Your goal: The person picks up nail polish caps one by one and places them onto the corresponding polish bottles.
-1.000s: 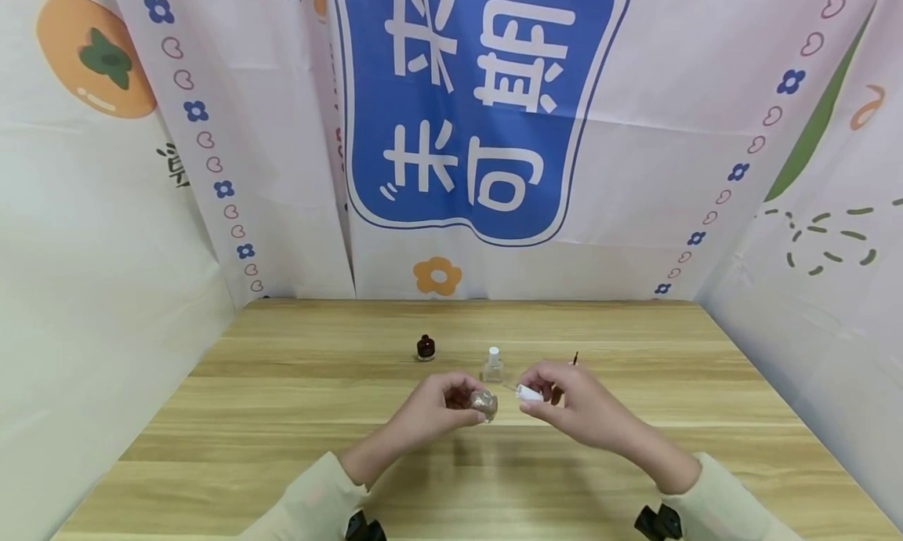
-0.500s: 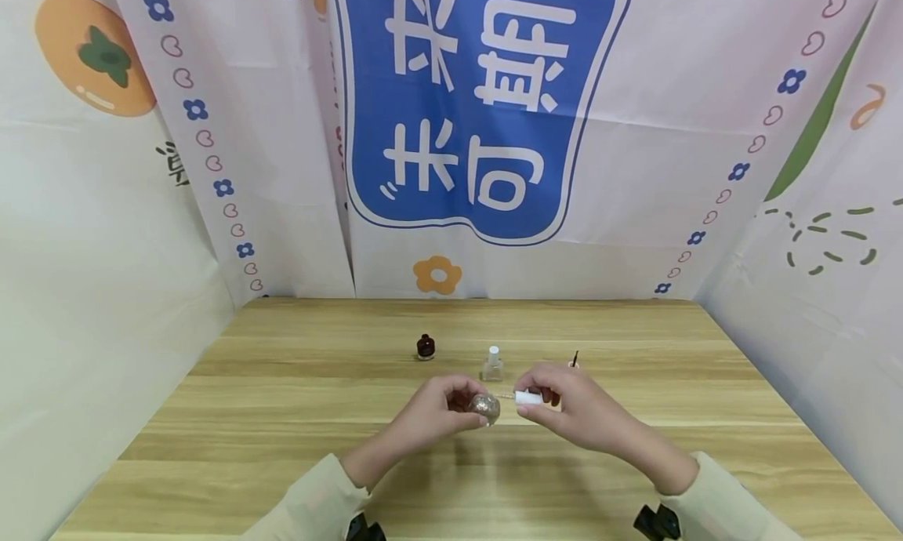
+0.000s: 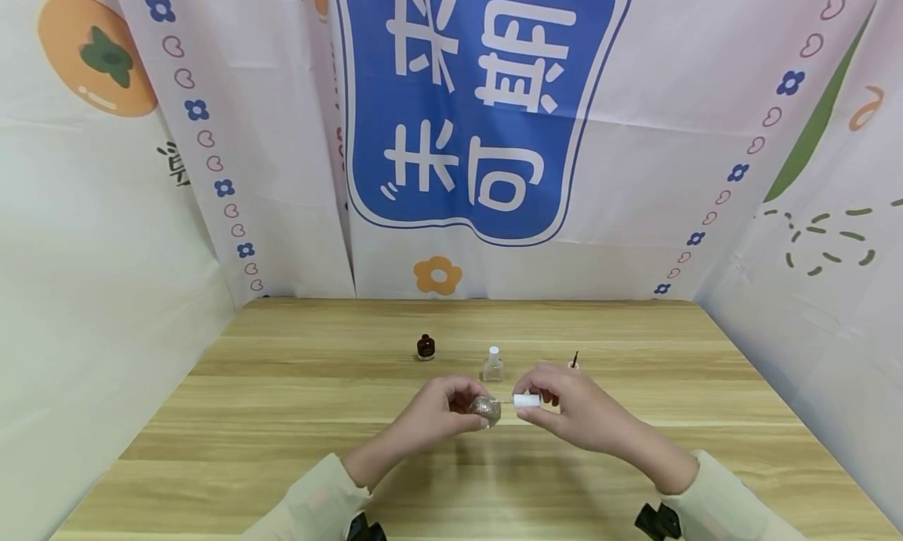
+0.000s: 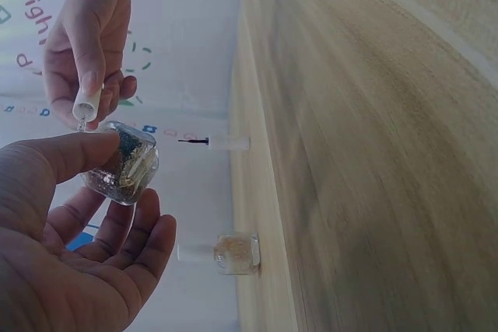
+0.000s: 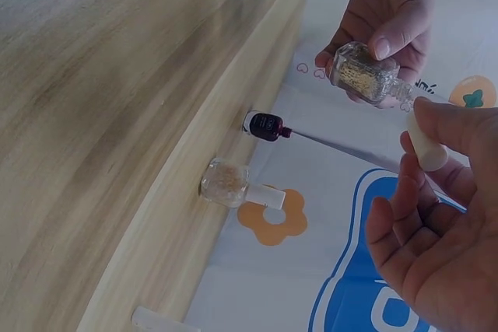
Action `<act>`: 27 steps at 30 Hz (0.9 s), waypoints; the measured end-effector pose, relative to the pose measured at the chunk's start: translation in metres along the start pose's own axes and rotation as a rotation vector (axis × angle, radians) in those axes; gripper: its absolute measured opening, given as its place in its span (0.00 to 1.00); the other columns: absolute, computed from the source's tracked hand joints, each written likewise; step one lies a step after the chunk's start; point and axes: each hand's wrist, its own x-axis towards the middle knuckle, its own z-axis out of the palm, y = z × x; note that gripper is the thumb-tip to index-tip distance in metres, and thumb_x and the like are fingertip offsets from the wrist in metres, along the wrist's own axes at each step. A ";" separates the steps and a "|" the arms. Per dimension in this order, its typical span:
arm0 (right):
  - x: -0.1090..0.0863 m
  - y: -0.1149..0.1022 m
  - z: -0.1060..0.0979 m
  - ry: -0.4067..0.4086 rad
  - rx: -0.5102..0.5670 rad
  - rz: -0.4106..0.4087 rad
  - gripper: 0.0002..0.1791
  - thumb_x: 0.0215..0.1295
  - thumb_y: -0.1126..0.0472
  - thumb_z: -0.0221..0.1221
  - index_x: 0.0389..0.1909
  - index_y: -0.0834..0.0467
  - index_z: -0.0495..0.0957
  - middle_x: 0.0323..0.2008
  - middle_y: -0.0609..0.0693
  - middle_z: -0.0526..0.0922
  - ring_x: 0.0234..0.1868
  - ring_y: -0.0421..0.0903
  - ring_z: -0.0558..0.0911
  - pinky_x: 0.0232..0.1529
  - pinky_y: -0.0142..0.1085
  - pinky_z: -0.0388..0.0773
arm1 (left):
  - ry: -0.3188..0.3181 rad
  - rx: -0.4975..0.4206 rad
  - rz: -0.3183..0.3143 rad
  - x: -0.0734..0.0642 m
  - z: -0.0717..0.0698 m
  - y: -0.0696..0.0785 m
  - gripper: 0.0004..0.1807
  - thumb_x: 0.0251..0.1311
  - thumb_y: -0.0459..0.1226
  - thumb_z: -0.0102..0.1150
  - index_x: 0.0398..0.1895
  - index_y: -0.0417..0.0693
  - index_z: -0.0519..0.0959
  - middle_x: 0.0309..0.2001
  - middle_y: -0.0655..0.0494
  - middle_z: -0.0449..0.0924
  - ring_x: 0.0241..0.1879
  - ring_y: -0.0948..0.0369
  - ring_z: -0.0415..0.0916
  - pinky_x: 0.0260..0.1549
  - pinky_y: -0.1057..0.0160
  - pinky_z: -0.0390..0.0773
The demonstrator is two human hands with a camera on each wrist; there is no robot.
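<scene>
My left hand (image 3: pixel 451 406) grips a squarish glass nail polish bottle (image 3: pixel 484 409) with gold and silver glitter inside. The bottle is tilted, its neck facing my right hand (image 3: pixel 574 404). That hand pinches a white cap (image 3: pixel 526 401) between thumb and fingers. A thin brush stem runs from the cap to the bottle's mouth; in the right wrist view the cap (image 5: pixel 426 142) sits close to the neck. Whether the brush tip is inside the neck, I cannot tell.
On the wooden table (image 3: pixel 317 415) behind my hands stand an uncapped dark red polish bottle (image 3: pixel 426 347) and a clear bottle with a white cap (image 3: pixel 493 366). Right of them, a white cap stands with its dark brush (image 3: pixel 574 360) pointing up. Printed cloth (image 3: pixel 282 133) hangs around the table.
My right hand has levelled the white cap, and its brush has come from a slant beside the bottle to in line with its mouth. The left hand has barely moved.
</scene>
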 end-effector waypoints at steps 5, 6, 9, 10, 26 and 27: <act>0.001 -0.001 -0.002 -0.005 0.006 0.007 0.08 0.61 0.60 0.66 0.38 0.47 0.78 0.31 0.36 0.74 0.30 0.37 0.71 0.29 0.31 0.72 | -0.003 0.016 0.004 0.001 0.000 -0.001 0.12 0.50 0.28 0.70 0.38 0.44 0.82 0.33 0.57 0.79 0.32 0.60 0.74 0.31 0.67 0.77; 0.001 -0.001 -0.002 -0.005 0.008 0.007 0.08 0.61 0.60 0.66 0.38 0.47 0.78 0.31 0.36 0.74 0.30 0.37 0.71 0.29 0.32 0.73 | -0.005 0.019 0.007 0.001 0.000 -0.001 0.12 0.49 0.27 0.70 0.38 0.44 0.82 0.33 0.57 0.79 0.32 0.60 0.74 0.30 0.67 0.77; 0.002 -0.002 -0.002 -0.002 0.014 0.003 0.08 0.61 0.59 0.66 0.39 0.48 0.79 0.32 0.36 0.75 0.31 0.38 0.72 0.30 0.34 0.75 | -0.010 0.024 0.017 0.001 0.000 -0.002 0.12 0.49 0.27 0.70 0.37 0.44 0.82 0.32 0.57 0.79 0.32 0.61 0.74 0.30 0.67 0.77; 0.003 -0.002 -0.002 0.001 0.018 0.002 0.08 0.61 0.59 0.67 0.39 0.49 0.79 0.32 0.36 0.75 0.31 0.38 0.72 0.30 0.34 0.75 | -0.010 0.023 0.019 0.000 0.000 -0.002 0.12 0.49 0.27 0.70 0.37 0.44 0.82 0.32 0.57 0.79 0.32 0.61 0.74 0.30 0.68 0.77; 0.007 -0.001 0.012 0.065 0.235 0.121 0.07 0.60 0.58 0.68 0.37 0.52 0.80 0.32 0.41 0.80 0.31 0.39 0.76 0.32 0.33 0.78 | -0.013 -0.011 0.013 0.000 0.005 -0.005 0.12 0.49 0.27 0.70 0.38 0.43 0.82 0.32 0.58 0.80 0.32 0.61 0.74 0.31 0.68 0.77; 0.008 -0.001 0.012 0.066 0.243 0.122 0.07 0.60 0.58 0.68 0.37 0.52 0.81 0.32 0.41 0.80 0.31 0.40 0.77 0.32 0.33 0.78 | -0.015 -0.007 0.010 0.000 0.006 -0.005 0.12 0.50 0.27 0.70 0.38 0.43 0.82 0.33 0.58 0.80 0.32 0.61 0.74 0.31 0.69 0.77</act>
